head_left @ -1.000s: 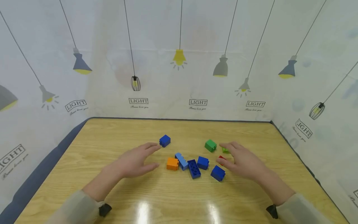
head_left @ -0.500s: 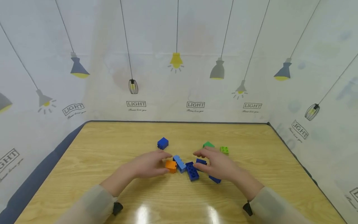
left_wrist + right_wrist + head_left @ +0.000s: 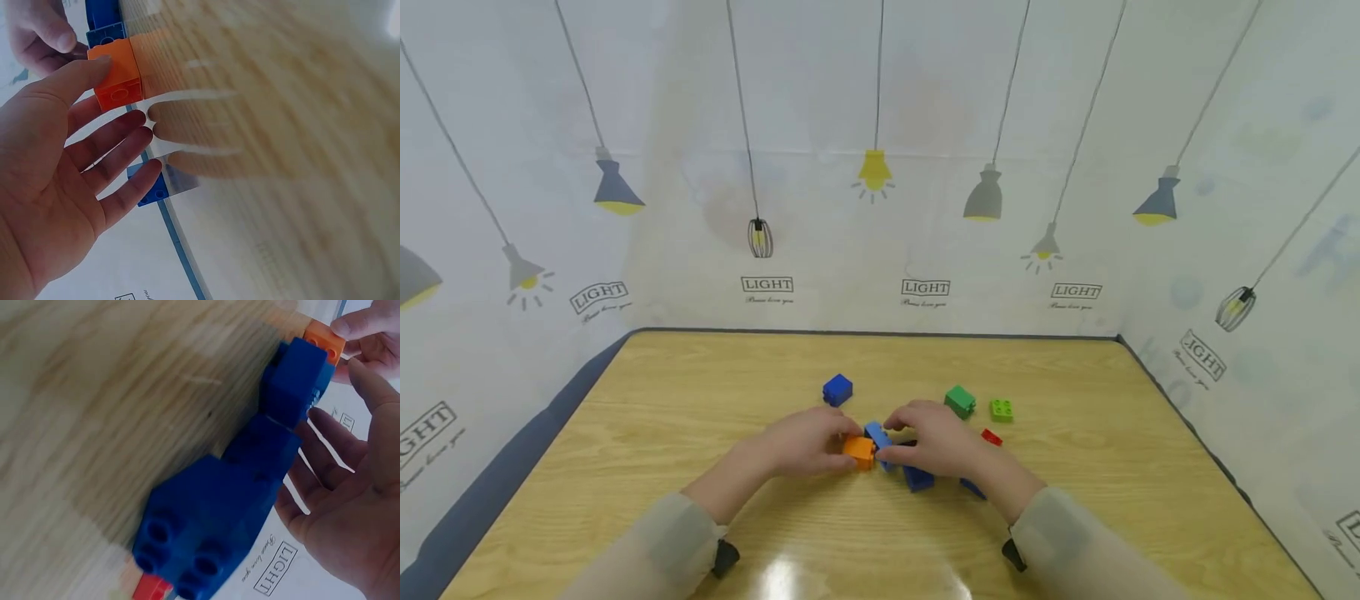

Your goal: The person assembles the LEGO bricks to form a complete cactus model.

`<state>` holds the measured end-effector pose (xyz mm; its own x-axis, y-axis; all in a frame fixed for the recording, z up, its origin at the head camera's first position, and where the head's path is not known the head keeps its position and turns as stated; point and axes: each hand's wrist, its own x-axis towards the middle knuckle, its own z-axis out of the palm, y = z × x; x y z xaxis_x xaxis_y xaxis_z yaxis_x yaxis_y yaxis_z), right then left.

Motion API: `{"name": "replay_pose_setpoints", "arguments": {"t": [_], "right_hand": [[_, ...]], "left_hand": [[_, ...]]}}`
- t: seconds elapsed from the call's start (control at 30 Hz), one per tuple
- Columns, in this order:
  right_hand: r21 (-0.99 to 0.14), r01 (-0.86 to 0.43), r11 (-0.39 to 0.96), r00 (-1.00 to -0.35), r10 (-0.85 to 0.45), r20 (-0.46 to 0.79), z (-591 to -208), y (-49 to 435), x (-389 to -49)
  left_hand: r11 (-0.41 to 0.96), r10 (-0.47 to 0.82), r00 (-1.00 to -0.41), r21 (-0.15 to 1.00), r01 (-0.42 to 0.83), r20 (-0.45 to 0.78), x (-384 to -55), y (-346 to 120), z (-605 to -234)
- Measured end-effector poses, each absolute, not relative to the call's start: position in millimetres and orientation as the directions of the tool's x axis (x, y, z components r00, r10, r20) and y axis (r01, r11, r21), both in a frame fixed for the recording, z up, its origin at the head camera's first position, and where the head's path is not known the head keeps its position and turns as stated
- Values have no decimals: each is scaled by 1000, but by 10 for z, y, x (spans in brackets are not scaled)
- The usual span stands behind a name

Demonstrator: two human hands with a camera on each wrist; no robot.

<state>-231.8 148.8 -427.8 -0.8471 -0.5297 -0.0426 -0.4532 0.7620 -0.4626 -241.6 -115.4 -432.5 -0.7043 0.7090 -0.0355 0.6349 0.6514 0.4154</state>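
Note:
My left hand (image 3: 808, 442) pinches an orange toy building brick (image 3: 859, 452) between thumb and forefinger; in the left wrist view its other fingers spread loosely below the brick (image 3: 119, 81). A longer light blue brick (image 3: 877, 433) stands right beside the orange one. Around its far end and near side reach the forefinger and thumb of my right hand (image 3: 940, 442), fingers relaxed and parted. Partly under that hand lies a dark blue long brick (image 3: 917, 479). Another dark blue brick (image 3: 973, 487) shows at the right wrist, mostly hidden.
Farther back on the wooden table (image 3: 715, 375) is a blue brick (image 3: 838, 389). To the right lie a green brick (image 3: 960, 402), a lime green brick (image 3: 1002, 410) and a red brick (image 3: 992, 437). A lamp-printed cloth wall (image 3: 820, 183) borders the table's far edge.
Both hands have moved inward. The left has gone right and taken hold of the orange brick; the right has swept left from the red brick to the light blue one.

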Motion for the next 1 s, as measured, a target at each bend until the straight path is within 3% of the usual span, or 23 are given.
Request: {"name": "replay_pose_setpoints", "arguments": {"t": [0.4, 0.77, 1.0], "right_hand": [[-325, -420, 847, -886, -460, -56, -4269, 1326, -2352], [-264, -407, 874, -895, -439, -75, -4310, 1246, -2368], [-392, -338, 856, -930, -368, -2, -4221, 1265, -2334]], "left_hand": [[662, 674, -736, 486, 571, -54, -2424, -1246, -4338], [626, 704, -710, 503, 596, -34, -2445, -1242, -4390], [610, 706, -708, 517, 601, -10, -2402, -1231, -4359]]}}
